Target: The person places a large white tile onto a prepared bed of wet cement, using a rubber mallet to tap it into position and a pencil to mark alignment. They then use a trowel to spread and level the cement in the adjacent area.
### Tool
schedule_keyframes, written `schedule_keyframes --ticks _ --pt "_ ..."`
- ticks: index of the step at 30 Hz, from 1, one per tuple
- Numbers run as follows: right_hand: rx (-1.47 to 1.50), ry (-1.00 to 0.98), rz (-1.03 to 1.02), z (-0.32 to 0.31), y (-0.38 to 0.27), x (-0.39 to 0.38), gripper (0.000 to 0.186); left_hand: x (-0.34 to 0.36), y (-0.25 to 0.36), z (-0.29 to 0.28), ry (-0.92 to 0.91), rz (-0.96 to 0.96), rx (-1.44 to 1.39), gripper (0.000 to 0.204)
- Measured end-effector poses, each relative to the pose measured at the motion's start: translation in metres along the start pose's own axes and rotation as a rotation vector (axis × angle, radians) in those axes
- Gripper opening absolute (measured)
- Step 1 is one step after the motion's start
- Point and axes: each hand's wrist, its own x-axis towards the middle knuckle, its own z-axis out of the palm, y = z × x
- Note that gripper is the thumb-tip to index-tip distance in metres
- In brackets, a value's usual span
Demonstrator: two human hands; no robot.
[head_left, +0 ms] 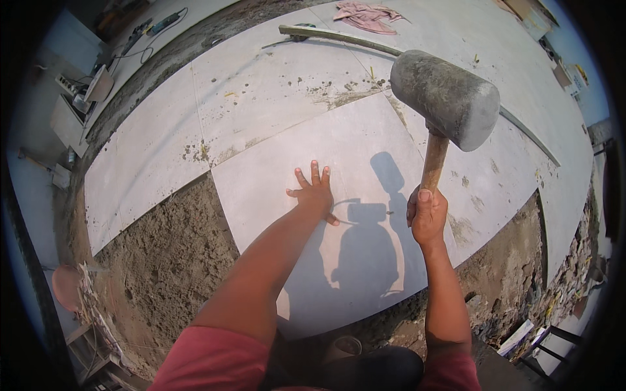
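Observation:
My left hand (313, 194) lies with fingers spread on a large pale square tile (251, 186) in front of me. My right hand (427, 215) grips the wooden handle of a rubber mallet (443, 98), whose grey head is raised above the right side of that tile. Shadows of the mallet and my body fall on the tile.
Rough mortar bed (169, 247) borders the tile at left. A long straight bar (339, 40) lies across other tiles behind the mallet, near a pink cloth (365, 16). A power tool (163, 23) with cords sits far left, broken rubble (515, 241) at right.

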Motion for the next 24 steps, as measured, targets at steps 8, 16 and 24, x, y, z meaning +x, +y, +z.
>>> schedule_keyframes --ticks 8,16,24 --pt "-0.193 0.045 0.413 -0.039 0.003 -0.025 0.045 -0.004 -0.005 -0.001 -0.051 -0.047 0.044 0.153" --pt "-0.513 0.031 0.275 -0.066 0.091 -0.072 0.045 0.009 0.013 0.000 -0.006 0.031 0.036 0.153" --pt "-0.099 0.093 -0.057 -0.033 0.078 -0.060 0.044 -0.004 0.017 -0.012 0.008 0.036 -0.004 0.150"
